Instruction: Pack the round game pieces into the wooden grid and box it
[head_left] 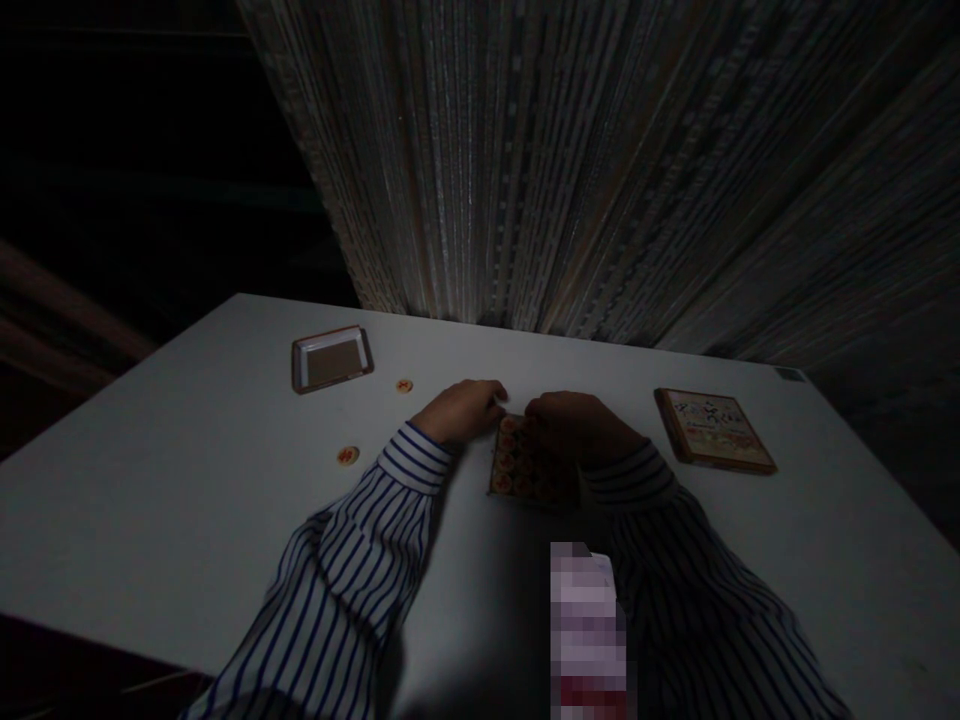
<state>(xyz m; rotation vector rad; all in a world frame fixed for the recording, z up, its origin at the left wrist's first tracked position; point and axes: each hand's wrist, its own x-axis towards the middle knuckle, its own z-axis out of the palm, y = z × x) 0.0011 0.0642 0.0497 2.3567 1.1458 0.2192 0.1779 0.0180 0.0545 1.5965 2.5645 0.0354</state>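
Note:
In the middle of the white table sits a small box of round Chinese chess pieces [504, 484], set in rows with red marks on the ones that show. My left hand [461, 410] is at the box's far left corner, its fingers curled inward. Over the far right part of the box, my right hand [574, 425] has its fingers bent down towards the pieces. Whatever either hand's fingertips hold is too dark and hidden to make out. Left of my left hand lie two loose pieces, a farther chess piece [404, 385] and a nearer chess piece [347, 456].
An open shallow tray or lid [294, 370] with a brown rim rests at the far left of the table [187, 500]. To the right lies a flat box [716, 430] with a printed cover. A strand curtain [480, 170] hangs along the table's far edge. The light is dim.

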